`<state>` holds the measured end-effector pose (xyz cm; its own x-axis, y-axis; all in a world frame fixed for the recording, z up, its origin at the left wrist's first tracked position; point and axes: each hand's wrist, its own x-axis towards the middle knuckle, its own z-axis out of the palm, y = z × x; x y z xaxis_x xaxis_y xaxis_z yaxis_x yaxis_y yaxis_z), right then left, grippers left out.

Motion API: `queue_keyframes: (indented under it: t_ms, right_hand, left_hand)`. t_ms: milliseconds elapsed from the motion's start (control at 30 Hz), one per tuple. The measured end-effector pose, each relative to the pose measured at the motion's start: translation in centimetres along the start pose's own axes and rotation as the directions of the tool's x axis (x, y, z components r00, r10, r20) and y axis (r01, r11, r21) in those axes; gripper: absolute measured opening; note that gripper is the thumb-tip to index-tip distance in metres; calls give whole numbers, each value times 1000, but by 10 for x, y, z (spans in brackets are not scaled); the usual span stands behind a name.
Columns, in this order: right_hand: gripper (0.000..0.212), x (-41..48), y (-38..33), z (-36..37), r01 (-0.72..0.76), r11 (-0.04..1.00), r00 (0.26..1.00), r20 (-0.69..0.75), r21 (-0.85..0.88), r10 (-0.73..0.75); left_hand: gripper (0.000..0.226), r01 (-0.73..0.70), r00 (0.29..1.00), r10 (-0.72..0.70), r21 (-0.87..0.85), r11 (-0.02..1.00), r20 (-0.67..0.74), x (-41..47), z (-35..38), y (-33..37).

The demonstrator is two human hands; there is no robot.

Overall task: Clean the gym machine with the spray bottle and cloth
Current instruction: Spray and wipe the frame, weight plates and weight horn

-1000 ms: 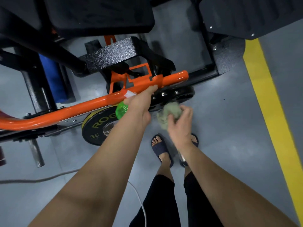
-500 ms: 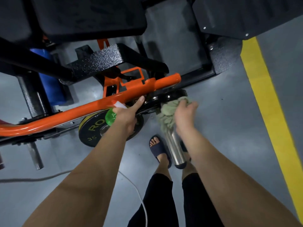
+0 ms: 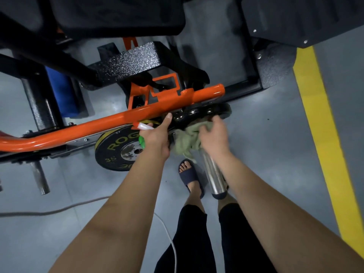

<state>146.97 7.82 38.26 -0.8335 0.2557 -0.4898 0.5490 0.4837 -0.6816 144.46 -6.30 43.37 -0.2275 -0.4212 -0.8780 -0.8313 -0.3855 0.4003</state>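
The gym machine has an orange lever arm (image 3: 110,125) running left to right, with a black frame above it. A black weight plate (image 3: 199,113) hangs under the arm's right end, on a chrome sleeve (image 3: 213,176) that sticks out toward me. My left hand (image 3: 157,138) grips a green spray bottle (image 3: 142,142) with a white and red nozzle, its index finger stretched to the arm. My right hand (image 3: 213,134) holds a crumpled green cloth (image 3: 187,140) against the black plate where the sleeve begins.
A black 35 lb plate (image 3: 116,150) with yellow lettering hangs below the orange arm on the left. A second steel peg (image 3: 40,180) juts out at far left. A grey cable (image 3: 59,209) crosses the floor. A yellow floor stripe (image 3: 325,134) runs along the right. My sandalled feet (image 3: 190,176) stand below the sleeve.
My right hand has carried the cloth up from in front of me onto the black plate at the sleeve. My left hand with the bottle has dropped slightly from the orange arm.
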Motion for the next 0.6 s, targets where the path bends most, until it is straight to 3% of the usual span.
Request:
queue_keyframes:
  t_ms: [100,167,233,300,400,467,600]
  right_hand:
    - [25,-6,16,-21,-98,955,963,-214,278,161]
    - [28,-6,24,-33,-188,779,872,-264,598,412]
    - [24,6,31,-40,-236,517,872,-55,823,486]
    - [24,15,28,-40,-321,452,915,148,833,376]
    - [43,11,7,-25,-310,392,923,175,866,342]
    - [43,4,-7,-16,-300,421,917,136,856,375]
    - [32,-11,-10,-9,-355,749,925,95,560,368]
  left_hand:
    - [72,-51,999,51,-6,999,-9,-9,5,-4]
    - [77,-75,997,74,-35,997,-32,-17,12,-7]
    - [93,-93,996,92,-54,994,-16,-25,22,-4]
    - [111,-101,995,99,-63,993,-31,-28,37,0]
    - [115,-100,993,99,-12,995,-64,-35,59,9]
    - [114,-95,993,100,81,992,-59,-39,68,10]
    - [112,-124,989,135,173,977,-52,-29,63,4]
